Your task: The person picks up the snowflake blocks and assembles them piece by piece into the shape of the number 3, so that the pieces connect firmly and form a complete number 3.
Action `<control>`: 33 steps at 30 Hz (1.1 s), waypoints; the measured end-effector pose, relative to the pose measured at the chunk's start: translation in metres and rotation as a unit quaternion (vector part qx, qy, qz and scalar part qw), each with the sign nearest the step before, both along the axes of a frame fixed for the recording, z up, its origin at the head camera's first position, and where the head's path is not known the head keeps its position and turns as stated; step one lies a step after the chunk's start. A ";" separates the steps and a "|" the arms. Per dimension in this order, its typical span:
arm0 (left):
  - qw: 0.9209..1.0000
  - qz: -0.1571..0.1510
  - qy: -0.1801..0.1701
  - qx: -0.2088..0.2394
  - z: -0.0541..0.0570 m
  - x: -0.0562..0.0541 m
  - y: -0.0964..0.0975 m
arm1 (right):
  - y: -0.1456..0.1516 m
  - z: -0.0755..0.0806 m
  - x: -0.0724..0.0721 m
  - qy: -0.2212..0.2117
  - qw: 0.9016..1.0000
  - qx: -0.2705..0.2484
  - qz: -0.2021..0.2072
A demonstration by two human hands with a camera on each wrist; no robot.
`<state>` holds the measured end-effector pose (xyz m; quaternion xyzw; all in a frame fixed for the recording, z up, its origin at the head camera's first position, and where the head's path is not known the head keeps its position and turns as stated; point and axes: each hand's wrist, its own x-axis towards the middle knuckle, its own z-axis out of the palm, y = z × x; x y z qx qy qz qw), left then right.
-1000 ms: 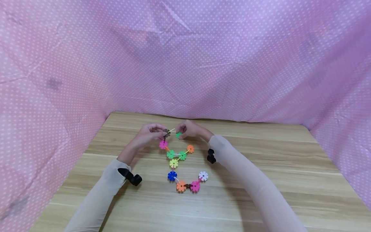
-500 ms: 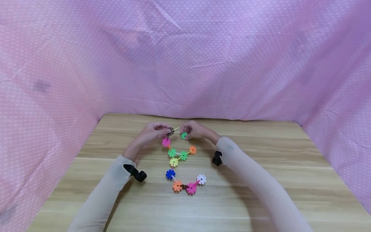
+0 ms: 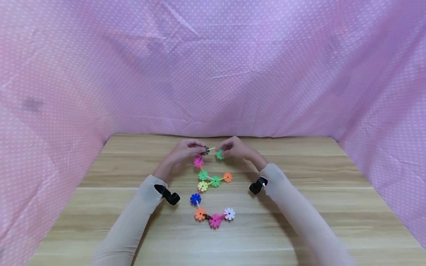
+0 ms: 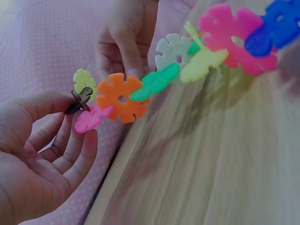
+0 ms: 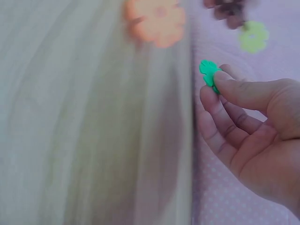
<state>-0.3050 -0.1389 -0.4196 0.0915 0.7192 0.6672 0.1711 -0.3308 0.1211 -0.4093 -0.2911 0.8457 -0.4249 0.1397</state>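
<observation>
My left hand pinches a dark brown notched plastic disc between thumb and fingers. A pale yellow disc and a pink disc are slotted into it, at the far end of a chain of flower-shaped linking discs. Further along come green, yellow, blue, orange, pink and white discs, and an orange one ends a side branch. To the right, my right hand pinches a loose green disc, apart from the yellow disc by a small gap.
The chain runs down the middle of a light wood-grain table. A pink polka-dot cloth hangs behind and at both sides. A black wrist camera is strapped on the left sleeve, another on the right.
Both hands have moved to the right over the table, and the chain's upper end has shifted with the left hand. The head view has turned slightly. Both grips stay the same.
</observation>
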 end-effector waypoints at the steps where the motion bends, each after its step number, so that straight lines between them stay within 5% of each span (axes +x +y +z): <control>1: 1.000 0.001 0.000 0.000 -0.001 -0.001 0.003 | 0.002 0.002 0.002 -0.004 1.000 -0.012 -0.010; 11: 1.000 0.007 0.013 -0.007 -0.002 -0.013 0.021 | 0.020 0.013 0.009 -0.065 0.982 -0.148 -0.101; 20: 1.000 0.018 0.014 -0.010 -0.003 -0.016 0.023 | 0.020 0.001 0.010 -0.140 0.953 -0.223 -0.149; 33: 0.999 0.045 -0.002 0.002 -0.002 -0.011 0.021 | 0.012 -0.003 0.013 -0.193 0.921 -0.310 -0.138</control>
